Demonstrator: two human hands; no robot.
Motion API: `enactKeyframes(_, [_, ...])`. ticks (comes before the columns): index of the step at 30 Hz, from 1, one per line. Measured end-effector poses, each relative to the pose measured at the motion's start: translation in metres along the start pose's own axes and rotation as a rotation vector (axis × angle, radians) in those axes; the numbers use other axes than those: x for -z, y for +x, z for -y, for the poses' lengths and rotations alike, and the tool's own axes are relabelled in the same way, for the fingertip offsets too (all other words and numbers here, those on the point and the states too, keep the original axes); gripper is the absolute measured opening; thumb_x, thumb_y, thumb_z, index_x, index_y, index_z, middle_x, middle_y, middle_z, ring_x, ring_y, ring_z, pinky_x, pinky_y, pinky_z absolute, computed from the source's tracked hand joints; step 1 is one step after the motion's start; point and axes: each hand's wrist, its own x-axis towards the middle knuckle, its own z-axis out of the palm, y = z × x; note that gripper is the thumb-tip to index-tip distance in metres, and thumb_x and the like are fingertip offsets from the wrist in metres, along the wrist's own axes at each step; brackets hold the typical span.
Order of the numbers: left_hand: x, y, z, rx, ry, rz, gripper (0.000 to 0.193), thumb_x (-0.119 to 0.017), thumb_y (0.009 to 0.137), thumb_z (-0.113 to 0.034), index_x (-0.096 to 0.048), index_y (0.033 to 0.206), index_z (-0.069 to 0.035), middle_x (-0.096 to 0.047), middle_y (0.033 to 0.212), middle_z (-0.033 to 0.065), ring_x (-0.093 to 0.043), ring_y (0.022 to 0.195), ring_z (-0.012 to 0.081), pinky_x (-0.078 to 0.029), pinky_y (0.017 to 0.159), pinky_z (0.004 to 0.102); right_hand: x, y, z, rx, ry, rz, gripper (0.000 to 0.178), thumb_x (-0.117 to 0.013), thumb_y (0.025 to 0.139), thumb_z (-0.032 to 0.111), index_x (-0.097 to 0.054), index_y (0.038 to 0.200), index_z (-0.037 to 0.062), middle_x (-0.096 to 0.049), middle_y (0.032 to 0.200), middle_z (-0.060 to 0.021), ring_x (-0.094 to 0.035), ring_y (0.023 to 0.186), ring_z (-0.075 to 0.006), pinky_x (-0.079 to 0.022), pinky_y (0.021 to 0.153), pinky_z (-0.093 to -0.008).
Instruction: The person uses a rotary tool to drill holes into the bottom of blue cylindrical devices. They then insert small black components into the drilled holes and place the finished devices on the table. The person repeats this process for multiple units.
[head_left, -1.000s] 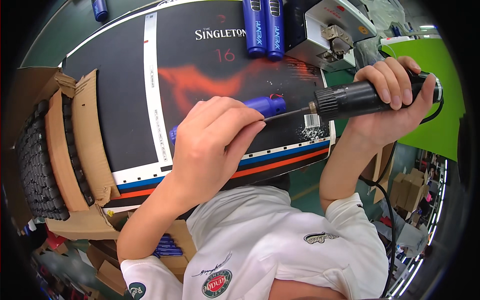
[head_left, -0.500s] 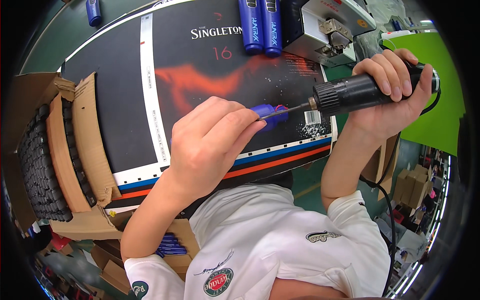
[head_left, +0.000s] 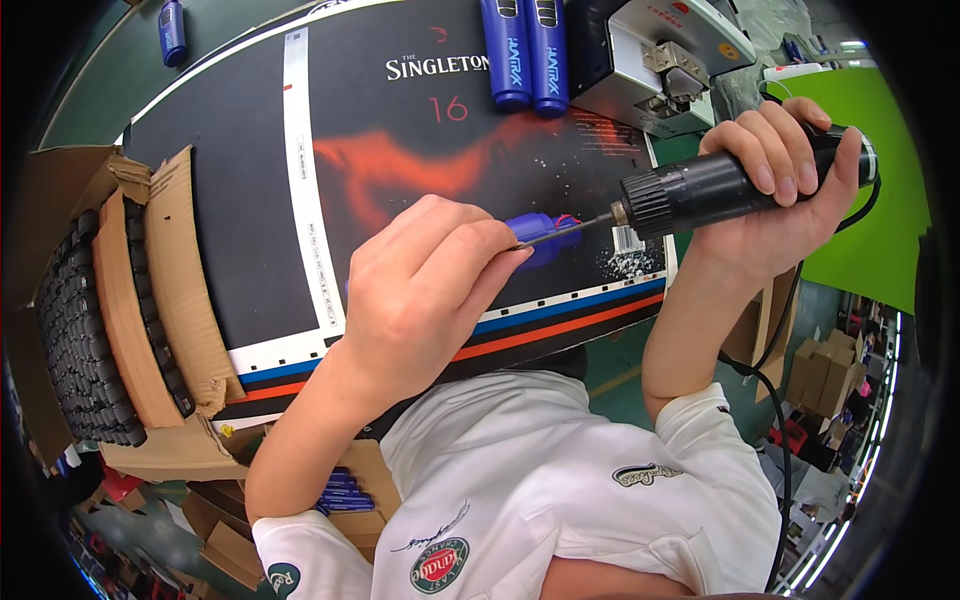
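Note:
My right hand (head_left: 775,190) grips a black powered screwdriver (head_left: 715,185) held sideways, its thin bit pointing left. My left hand (head_left: 425,295) is closed over a small blue plastic part (head_left: 540,232) lying on the dark printed mat (head_left: 250,180); fingertips pinch at the bit's tip, and most of the part is hidden under the hand. A black cord (head_left: 760,400) runs from the tool's rear down past my right forearm.
Two blue cylindrical parts (head_left: 525,50) lie at the mat's far edge beside a grey-white metal fixture (head_left: 660,60). A cardboard box of black parts (head_left: 85,320) stands at the left. Another blue part (head_left: 172,28) lies far left. A green panel (head_left: 885,200) is at the right.
The screwdriver and both hands have held almost the same pose; the bit tip stays at the blue part under my left fingers, with only a slight shift of the view.

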Motion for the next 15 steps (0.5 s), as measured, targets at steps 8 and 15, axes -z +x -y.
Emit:
enactKeyframes(8, [0.0004, -0.0003, -0.0002, 0.008, 0.016, 0.005, 0.023, -0.082, 0.071, 0.006, -0.065, 0.085, 0.000, -0.065, 0.079, 0.0110, -0.062, 0.069, 0.0225, -0.051, 0.060, 0.0312, -0.0011, 0.0017, -0.0056, -0.007, 0.023, -0.027, 0.027, -0.058, 0.098, 0.036, -0.062, 0.098, 0.0099, -0.052, 0.063, 0.0035, -0.049, 0.053, -0.0085, -0.043, 0.057, -0.0259])
enactKeyframes(15, [0.0019, -0.0009, -0.0015, 0.027, 0.016, 0.051, 0.029, -0.086, 0.069, -0.002, -0.065, 0.089, -0.001, -0.065, 0.086, 0.0119, -0.063, 0.073, 0.0235, -0.052, 0.064, 0.0329, 0.0006, -0.0004, -0.0053, -0.023, -0.007, -0.001, 0.026, -0.057, 0.099, 0.035, -0.062, 0.098, 0.0097, -0.051, 0.063, 0.0043, -0.048, 0.054, -0.0079, -0.041, 0.058, -0.0250])
